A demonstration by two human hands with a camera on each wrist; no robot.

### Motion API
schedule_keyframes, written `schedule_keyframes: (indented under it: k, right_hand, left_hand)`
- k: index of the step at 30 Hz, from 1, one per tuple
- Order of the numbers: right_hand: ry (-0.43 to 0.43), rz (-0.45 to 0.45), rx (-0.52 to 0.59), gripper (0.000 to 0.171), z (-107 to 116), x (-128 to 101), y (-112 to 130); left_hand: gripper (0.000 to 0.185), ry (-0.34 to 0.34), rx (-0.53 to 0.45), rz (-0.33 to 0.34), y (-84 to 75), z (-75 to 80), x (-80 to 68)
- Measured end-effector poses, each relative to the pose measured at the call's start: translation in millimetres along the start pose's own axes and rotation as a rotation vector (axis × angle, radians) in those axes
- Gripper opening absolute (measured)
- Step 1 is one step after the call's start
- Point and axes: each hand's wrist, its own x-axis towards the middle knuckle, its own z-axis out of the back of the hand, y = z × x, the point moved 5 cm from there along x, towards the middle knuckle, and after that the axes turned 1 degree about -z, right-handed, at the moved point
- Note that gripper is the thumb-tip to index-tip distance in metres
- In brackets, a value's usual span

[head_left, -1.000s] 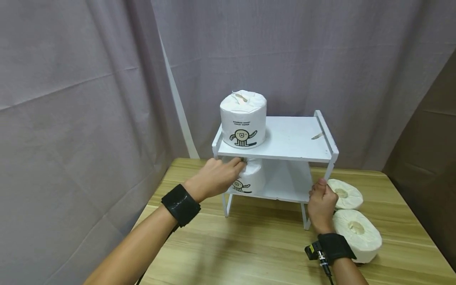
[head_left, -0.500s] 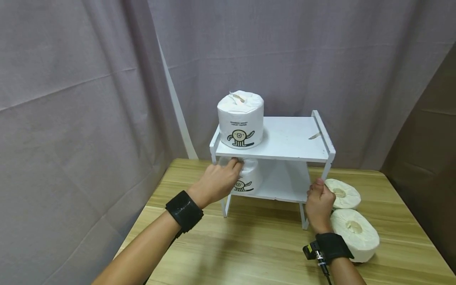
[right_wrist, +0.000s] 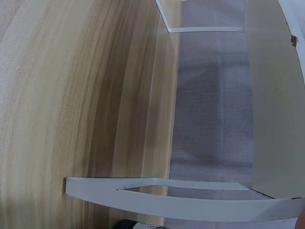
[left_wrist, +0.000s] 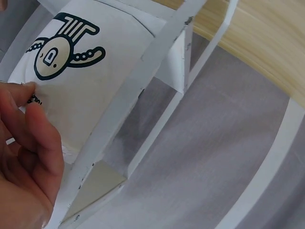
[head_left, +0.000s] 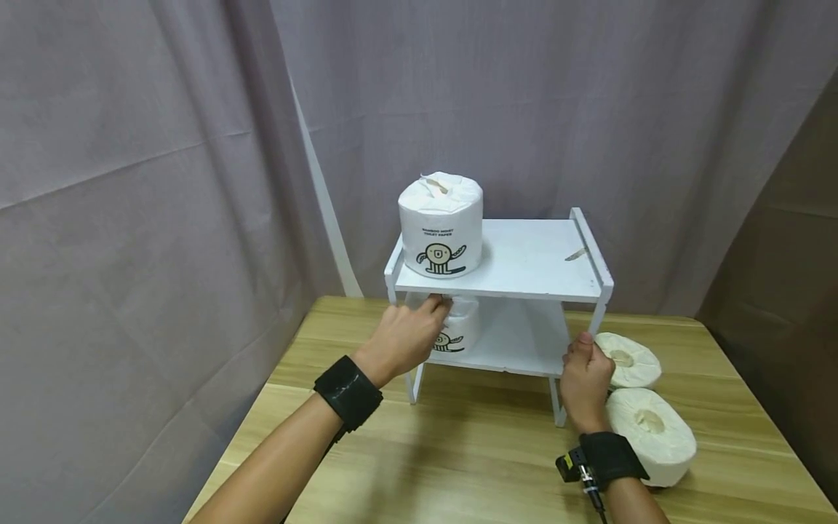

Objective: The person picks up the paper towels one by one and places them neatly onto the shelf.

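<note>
Two bare hands work at a white two-tier shelf rack (head_left: 524, 262) standing on a wooden table (head_left: 458, 451). Nearest, the right hand (head_left: 585, 382) is curled round the rack's front right post, thumb up along it; two unwrapped paper rolls (head_left: 648, 429) lie on the table just beside that wrist. Farther in, the left hand (head_left: 407, 336) grips a wrapped toilet roll (head_left: 458, 331) on the lower shelf, at its left end, fingers (left_wrist: 28, 124) bent against the wrapper. Above, another wrapped roll (head_left: 441, 225) stands upright on the top shelf. Grey curtain (head_left: 164, 145) hangs behind.
</note>
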Motion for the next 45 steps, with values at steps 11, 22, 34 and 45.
schedule_keyframes:
  k: [11, 22, 34, 45]
  right_hand:
    - [-0.004, 0.002, 0.022, 0.066, -1, -2, -3]
    - [0.003, -0.007, 0.007, 0.062, -4, -1, -1]
    - [-0.013, -0.008, 0.012, 0.067, 1, -1, 0]
    - [-0.025, -0.039, 0.029, 0.066, 0, -1, -4]
  left_hand:
    - [0.032, 0.076, -0.074, 0.088, 1.4, -3.4, 7.1]
    - [0.040, 0.144, -0.352, 0.231, 4.5, -2.5, 12.5]
    - [0.047, -0.180, -0.491, 0.335, -0.9, -16.3, -4.5]
    - [0.025, -0.518, -0.466, 0.309, -5.4, -26.1, -31.3]
